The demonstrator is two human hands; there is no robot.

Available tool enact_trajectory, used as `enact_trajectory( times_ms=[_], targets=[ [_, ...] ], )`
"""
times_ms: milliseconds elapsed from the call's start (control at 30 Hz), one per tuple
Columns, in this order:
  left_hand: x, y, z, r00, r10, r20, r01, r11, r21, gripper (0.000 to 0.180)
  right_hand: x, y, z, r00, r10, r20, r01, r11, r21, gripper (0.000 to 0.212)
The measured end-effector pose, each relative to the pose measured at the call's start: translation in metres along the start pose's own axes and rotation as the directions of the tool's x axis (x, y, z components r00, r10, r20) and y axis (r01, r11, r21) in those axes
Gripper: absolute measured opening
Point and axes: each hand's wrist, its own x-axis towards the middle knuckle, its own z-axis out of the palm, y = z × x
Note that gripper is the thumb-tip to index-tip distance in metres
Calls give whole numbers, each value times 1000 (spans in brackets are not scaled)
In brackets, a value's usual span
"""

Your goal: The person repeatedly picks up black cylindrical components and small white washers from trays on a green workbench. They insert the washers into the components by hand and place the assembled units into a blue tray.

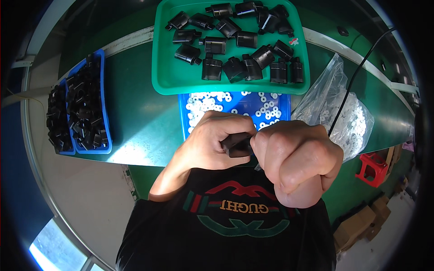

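Observation:
My left hand (212, 141) is closed around a dark plastic piece (237, 145), held in front of my chest. It looks like the black cartridges (212, 67) with short spouts, though fingers cover most of it. My right hand (298, 158) forms a fist pressed up against the right end of that piece; whatever its fingers grip is hidden. Just beyond both hands sits a blue tray (183, 113) with many small white rings (266, 110) in it. Behind that, a green tray (162, 77) carries several of the black cartridges, lying and standing.
Two blue bins (106, 115) full of small black parts stand at the left of the green table (135, 113). A clear plastic bag (348, 117) of white rings lies at the right, a black cable (357, 72) hanging across it. A red stool (373, 169) and cardboard boxes (357, 226) are on the floor.

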Motion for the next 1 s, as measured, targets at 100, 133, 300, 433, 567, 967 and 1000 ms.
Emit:
enact_trajectory(
  times_ms=[100, 133, 300, 433, 567, 967, 1000],
  targets=[
    [2, -2, 2, 1000, 24, 1, -24, 999, -32, 28, 0, 0, 1, 1000, -4, -9, 4, 1000, -8, 16],
    [2, -4, 3, 1000, 31, 0, -31, 999, -45, 28, 0, 0, 1, 1000, -7, -12, 7, 1000, -9, 16],
    [1, -3, 3, 1000, 15, 27, -14, 999, -41, 28, 0, 0, 3, 1000, -18, -22, 17, 1000, -19, 16],
    [3, 3, 3, 1000, 9, 27, -8, 999, -46, 28, 2, -4, 4, 999, -28, -26, 27, 1000, -12, 16],
    [3, 7, 2, 1000, 20, 22, -19, 999, -29, 27, 2, -5, 6, 999, -31, -26, 31, 999, -15, 17],
    [9, 8, 13, 997, -30, -68, 33, 999, 36, 23, -4, 14, 2, 991, -75, -113, 47, 972, -229, 24],
    [10, 11, 8, 995, -99, 22, 97, 992, 86, 24, -6, 14, 1, 989, -77, -122, 47, 970, -237, 25]
  ],
)
